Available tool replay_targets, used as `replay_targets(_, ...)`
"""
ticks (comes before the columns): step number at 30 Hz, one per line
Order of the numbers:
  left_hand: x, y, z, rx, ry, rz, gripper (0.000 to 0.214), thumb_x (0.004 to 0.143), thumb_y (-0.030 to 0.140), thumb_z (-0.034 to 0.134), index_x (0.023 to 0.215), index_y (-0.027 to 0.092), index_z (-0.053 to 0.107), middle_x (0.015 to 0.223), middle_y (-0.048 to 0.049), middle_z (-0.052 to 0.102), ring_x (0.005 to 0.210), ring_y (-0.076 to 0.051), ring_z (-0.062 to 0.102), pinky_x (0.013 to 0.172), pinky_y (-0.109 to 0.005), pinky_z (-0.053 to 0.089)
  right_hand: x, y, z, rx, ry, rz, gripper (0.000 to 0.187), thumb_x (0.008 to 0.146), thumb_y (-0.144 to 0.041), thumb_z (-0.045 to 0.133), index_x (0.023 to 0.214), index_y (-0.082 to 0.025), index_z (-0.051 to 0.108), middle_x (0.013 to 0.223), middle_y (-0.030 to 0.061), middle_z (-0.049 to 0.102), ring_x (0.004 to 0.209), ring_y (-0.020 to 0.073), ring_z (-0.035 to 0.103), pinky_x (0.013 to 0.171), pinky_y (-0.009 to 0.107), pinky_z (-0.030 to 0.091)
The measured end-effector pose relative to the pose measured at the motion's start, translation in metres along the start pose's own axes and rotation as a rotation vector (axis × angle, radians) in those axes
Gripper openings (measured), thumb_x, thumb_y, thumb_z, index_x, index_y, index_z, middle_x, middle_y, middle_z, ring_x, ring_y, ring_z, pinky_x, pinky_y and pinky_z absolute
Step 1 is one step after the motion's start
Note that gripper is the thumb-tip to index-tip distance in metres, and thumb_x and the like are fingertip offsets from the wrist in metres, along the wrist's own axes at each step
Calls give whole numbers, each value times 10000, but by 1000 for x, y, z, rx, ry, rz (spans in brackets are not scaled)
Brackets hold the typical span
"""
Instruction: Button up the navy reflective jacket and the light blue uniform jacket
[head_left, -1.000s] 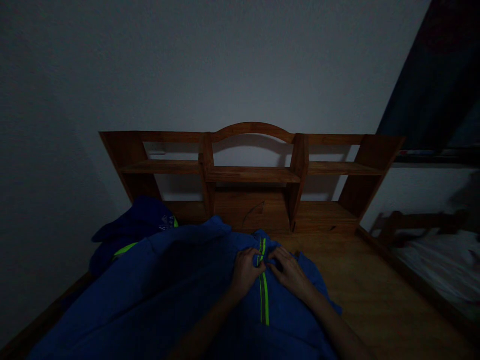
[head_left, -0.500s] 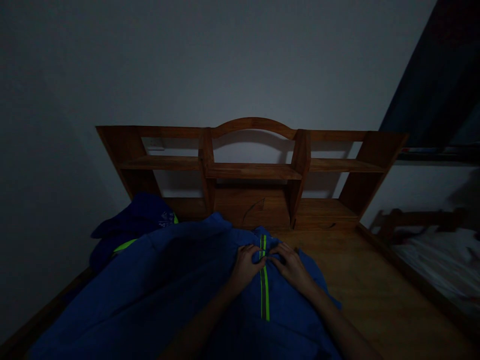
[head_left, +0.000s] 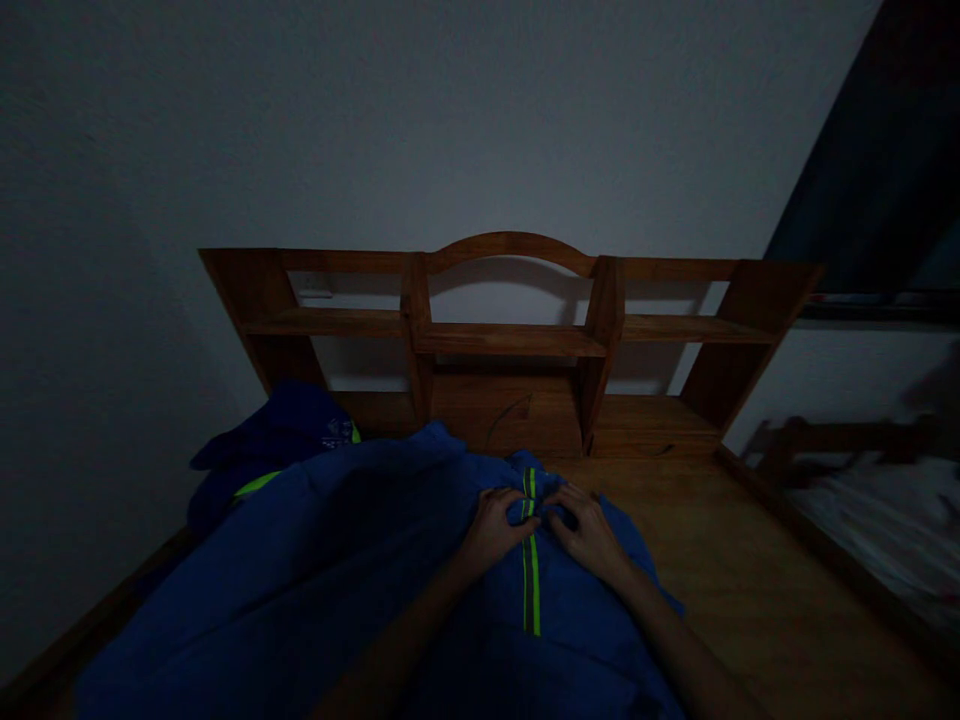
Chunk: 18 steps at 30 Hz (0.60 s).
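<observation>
A large blue jacket [head_left: 337,570] with a bright green zip line [head_left: 529,580] lies spread over a wooden desk [head_left: 750,580]. My left hand [head_left: 495,528] and my right hand [head_left: 589,530] sit side by side on it, one on each side of the zip's upper end. Both have their fingers curled and pinch the fabric at the zip. The room is dim, so the fingertips are hard to read.
A wooden shelf unit [head_left: 510,340] with an arched top stands at the back of the desk against a pale wall. A darker blue garment [head_left: 277,450] is bunched at the back left. A bed with a wooden rail [head_left: 847,440] lies to the right.
My fingers, lying flatter on the cloth half a second ago, have curled back into a pinch at the top of the zip. The hands stay in the same spot.
</observation>
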<state>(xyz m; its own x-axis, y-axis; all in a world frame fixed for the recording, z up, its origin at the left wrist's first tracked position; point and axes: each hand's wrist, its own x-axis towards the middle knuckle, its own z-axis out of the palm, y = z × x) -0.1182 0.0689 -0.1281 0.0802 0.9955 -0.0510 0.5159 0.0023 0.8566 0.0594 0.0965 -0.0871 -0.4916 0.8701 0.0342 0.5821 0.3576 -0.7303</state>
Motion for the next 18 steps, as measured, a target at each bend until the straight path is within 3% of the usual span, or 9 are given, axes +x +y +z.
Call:
replay_targets(6, -1, -4, 6, 20, 10, -12, 181, 789, 334, 596, 917, 228, 669, 971, -20, 697, 949, -213, 595, 912, -344, 380, 0, 0, 2, -12, -17, -14, 202, 772, -93, 494, 879, -213, 618, 900, 31, 623, 950, 200, 555, 870, 335, 416)
replay_targets(18, -4, 3, 9, 58, 35, 8, 163, 770, 241, 607, 920, 241, 674, 914, -9, 710, 871, -196, 611, 858, -312, 392, -1, -2, 1, -56, -64, -8, 197, 779, -108, 483, 903, -223, 584, 894, 19, 608, 915, 181, 563, 819, 295, 429)
